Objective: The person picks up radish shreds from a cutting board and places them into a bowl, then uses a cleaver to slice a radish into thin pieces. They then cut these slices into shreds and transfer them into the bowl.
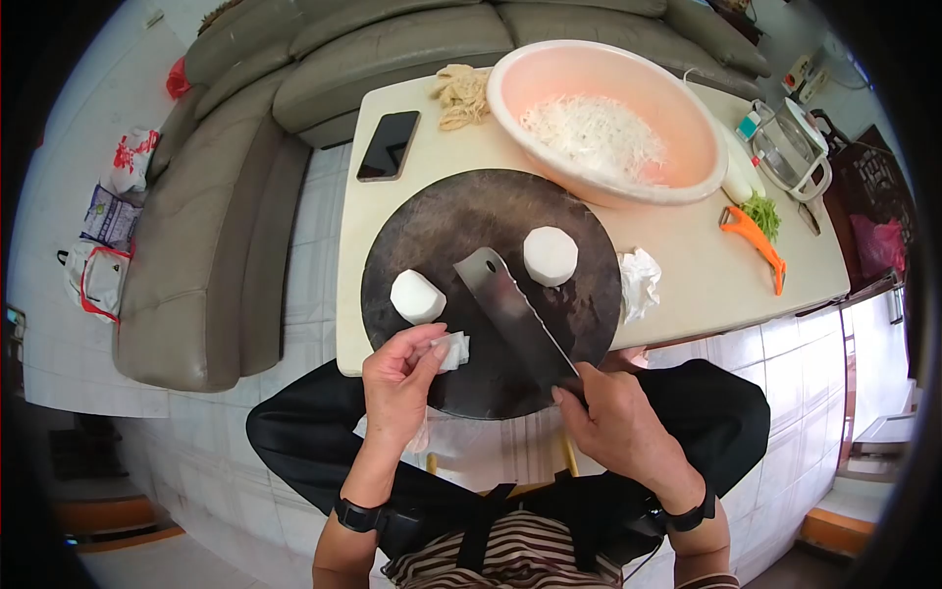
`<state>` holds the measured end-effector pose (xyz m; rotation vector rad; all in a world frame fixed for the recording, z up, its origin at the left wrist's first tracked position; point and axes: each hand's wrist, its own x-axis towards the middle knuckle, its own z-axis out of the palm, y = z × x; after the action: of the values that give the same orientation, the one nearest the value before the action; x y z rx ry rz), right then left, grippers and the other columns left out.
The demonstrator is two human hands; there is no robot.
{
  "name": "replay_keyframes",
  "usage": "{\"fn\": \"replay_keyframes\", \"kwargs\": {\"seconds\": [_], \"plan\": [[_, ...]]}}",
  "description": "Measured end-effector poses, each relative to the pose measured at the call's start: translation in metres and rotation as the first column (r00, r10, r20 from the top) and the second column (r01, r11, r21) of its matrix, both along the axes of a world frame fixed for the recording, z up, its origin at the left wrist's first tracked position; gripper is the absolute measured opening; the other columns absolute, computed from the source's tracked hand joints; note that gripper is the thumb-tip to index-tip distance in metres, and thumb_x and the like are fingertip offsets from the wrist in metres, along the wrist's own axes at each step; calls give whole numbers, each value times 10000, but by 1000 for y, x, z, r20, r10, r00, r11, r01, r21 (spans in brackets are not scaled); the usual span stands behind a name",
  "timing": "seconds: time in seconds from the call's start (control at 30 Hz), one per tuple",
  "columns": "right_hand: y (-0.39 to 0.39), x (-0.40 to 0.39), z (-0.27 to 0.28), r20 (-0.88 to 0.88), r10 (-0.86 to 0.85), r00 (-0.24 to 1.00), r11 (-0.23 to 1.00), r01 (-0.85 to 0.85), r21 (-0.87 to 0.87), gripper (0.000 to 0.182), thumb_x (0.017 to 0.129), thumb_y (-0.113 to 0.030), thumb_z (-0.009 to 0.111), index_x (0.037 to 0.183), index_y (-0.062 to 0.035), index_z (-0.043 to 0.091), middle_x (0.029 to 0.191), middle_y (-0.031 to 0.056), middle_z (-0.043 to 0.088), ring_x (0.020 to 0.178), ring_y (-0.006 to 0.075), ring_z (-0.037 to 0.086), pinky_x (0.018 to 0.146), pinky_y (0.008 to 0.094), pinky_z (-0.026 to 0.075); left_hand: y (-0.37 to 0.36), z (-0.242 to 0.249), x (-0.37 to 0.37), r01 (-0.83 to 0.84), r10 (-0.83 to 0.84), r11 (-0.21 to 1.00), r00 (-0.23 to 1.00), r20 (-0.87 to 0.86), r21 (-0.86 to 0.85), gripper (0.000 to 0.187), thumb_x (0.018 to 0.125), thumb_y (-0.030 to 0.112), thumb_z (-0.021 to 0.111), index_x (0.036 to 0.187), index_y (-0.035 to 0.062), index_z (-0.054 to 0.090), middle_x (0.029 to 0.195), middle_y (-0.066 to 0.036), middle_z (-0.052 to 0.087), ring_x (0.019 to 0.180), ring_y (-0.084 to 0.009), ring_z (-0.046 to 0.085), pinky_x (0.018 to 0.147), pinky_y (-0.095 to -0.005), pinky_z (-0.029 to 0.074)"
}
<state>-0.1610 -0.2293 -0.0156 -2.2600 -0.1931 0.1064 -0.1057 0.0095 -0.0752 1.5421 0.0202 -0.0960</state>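
Note:
My right hand (620, 420) is wrapped round the handle of a cleaver (515, 316), whose broad dark blade lies over the round dark chopping board (471, 211), pointing away to the left. My left hand (404, 378) pinches a few thin white radish slices (452, 350) between thumb and fingers, above the board's near left edge. Just beyond that hand sits a cut white radish piece (417, 296). Another thick radish chunk (550, 256) stands flat face up, right of the blade and apart from it.
Behind the board, a large pink basin (692, 157) holds white shreds. A phone (389, 145) and a tan cloth (459, 96) lie at the table's left. Crumpled tissue (639, 284), an orange peeler (756, 245), a whole white radish (741, 175) and a glass container (788, 147) are on the right.

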Motion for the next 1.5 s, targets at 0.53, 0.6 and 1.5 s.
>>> {"fn": "replay_keyframes", "kwargs": {"seconds": [0.53,0.6,1.5], "plan": [[0,-6,1,45,17,999,1000,-17,0,108,879,-39,618,895,49,558,666,238,595,638,441,580,555,468,444,0,20,-5,-89,22,924,983,181,372,205,862,-14,706,1065,7,715,840,-51,685,710,-104,614,669,-238,518],[-2,-7,-3,43,16,999,1000,-16,-5,107,877,-38,619,894,48,557,671,238,597,642,440,582,559,469,445,2,31,-3,-59,-126,798,957,263,600,191,842,-32,699,1030,5,704,828,-92,675,693,-153,639,659,-258,519],[-10,-19,7,95,224,970,963,-205,-172,209,802,-18,626,1000,45,604,705,170,594,594,363,590,519,425,446,-7,24,-55,-95,-40,848,969,243,521,125,834,-58,716,949,-23,681,886,-92,644,704,-148,649,643,-252,533]]}}
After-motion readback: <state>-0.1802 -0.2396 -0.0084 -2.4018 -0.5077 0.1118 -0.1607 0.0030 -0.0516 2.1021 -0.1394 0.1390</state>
